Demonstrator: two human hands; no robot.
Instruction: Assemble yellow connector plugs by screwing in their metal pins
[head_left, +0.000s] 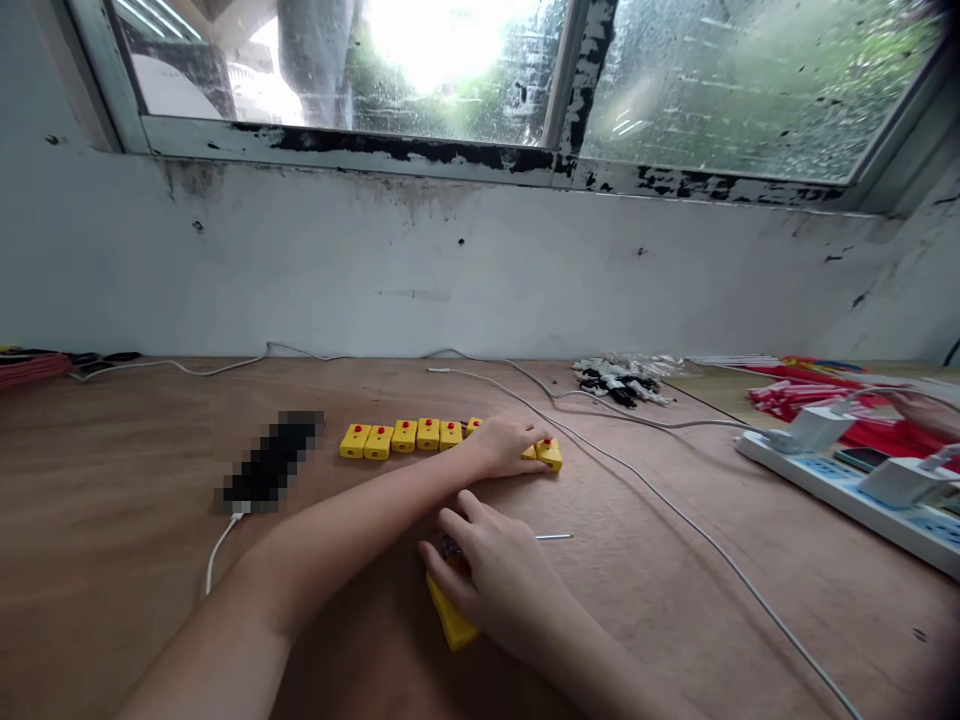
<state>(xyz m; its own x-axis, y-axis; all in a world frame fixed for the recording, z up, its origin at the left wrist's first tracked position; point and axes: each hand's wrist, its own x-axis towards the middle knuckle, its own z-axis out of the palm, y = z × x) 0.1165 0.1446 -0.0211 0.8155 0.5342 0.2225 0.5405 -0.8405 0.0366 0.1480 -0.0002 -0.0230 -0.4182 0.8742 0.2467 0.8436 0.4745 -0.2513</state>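
Note:
My left hand lies across the right end of a row of small yellow plastic boxes with red buttons. Its fingers touch the end box, and part of the row is hidden under the hand. My right hand is closed around a yellow box, which tilts down toward the table. A thin metal shaft, probably a small screwdriver's, sticks out to the right from behind that hand. Its handle is mostly hidden by my fingers.
The plywood tabletop holds a pixelated dark object with a white cable. White cables cross the wood. Back right lie a heap of small black-and-white parts and red-and-white bundles. A white power strip has chargers plugged in. Another person's hand shows far right.

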